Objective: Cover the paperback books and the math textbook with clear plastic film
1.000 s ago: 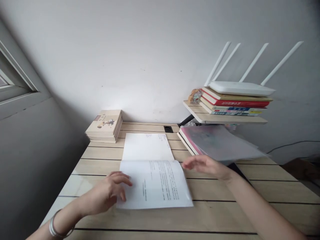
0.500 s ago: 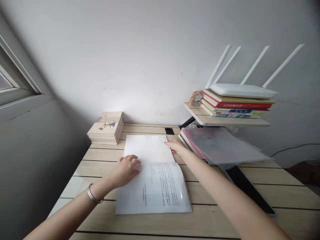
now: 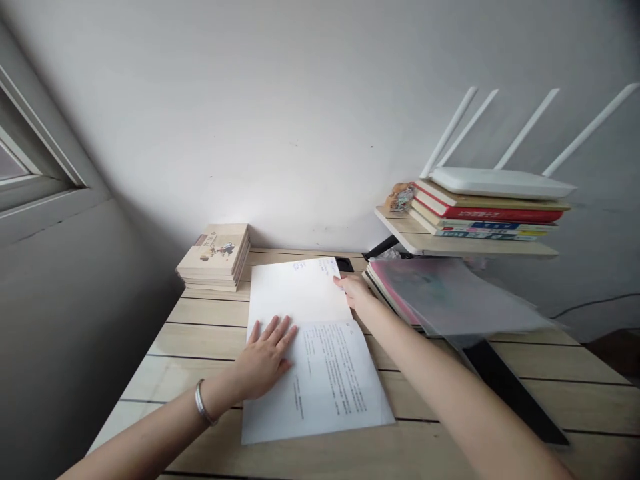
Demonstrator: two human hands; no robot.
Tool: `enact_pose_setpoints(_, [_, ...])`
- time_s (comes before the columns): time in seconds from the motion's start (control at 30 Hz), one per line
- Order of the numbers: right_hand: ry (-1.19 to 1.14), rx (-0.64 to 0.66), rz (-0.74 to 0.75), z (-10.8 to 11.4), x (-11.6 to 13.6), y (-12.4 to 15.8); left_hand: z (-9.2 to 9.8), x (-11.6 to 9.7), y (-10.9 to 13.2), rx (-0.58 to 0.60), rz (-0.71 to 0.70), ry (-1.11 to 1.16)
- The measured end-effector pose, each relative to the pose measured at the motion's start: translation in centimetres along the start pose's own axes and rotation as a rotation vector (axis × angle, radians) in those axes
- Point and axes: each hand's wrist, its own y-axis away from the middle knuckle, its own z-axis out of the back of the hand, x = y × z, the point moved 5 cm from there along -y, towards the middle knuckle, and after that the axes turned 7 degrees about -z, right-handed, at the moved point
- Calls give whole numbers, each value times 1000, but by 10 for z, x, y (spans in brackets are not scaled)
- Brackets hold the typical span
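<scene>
The printed document [image 3: 320, 373] is being pressed flat to the tabletop [image 3: 200, 340] by the spread left hand [image 3: 265, 360]; its upper sheet [image 3: 295, 290] is being pinched at the edge by the right hand [image 3: 356, 293], best lifted slowly.

Bare desk [image 3: 500, 427] front right — book stack [image 3: 216, 257] far left.

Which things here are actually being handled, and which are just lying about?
In hand:
left hand flat on the printed sheet
right hand at the upper sheet

Lying about:
book stack
router on shelf books
plastic folders
</scene>
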Motion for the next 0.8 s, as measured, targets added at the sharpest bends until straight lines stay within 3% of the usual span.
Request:
enact_pose_setpoints(0.2, [109, -94, 46, -3, 24, -40, 8, 38, -47, -27, 31, -60])
enact_pose_setpoints(0.3, [183, -108, 114, -4, 31, -44, 8, 49, -56, -38, 23, -79])
enact_pose_setpoints(0.4, [252, -110, 261, -7, 35, -24, 4, 52, -56, -59, 10, -86])
enact_pose_setpoints(0.47, [325, -40, 422, -18, 36, 2, 1, 53, -56, -58, 9, -86])
enact_pose_setpoints(0.5, [380, 36, 511, -26, 34, 18, 0, 53, -56, -55, 7, -84])
enact_pose_setpoints(0.57, [679, 313, 758, -49, 25, 56, -2, 54, -57, -55, -6, -79])
enact_pose_setpoints(0.67, [992, 491, 806, -57, -1, 89, 1, 56, -55, -68, -33, -75])
enact_pose_setpoints(0.8, [1110, 392, 687, -23, -24, 87, 7, 63, -43, -70, -80, -67])
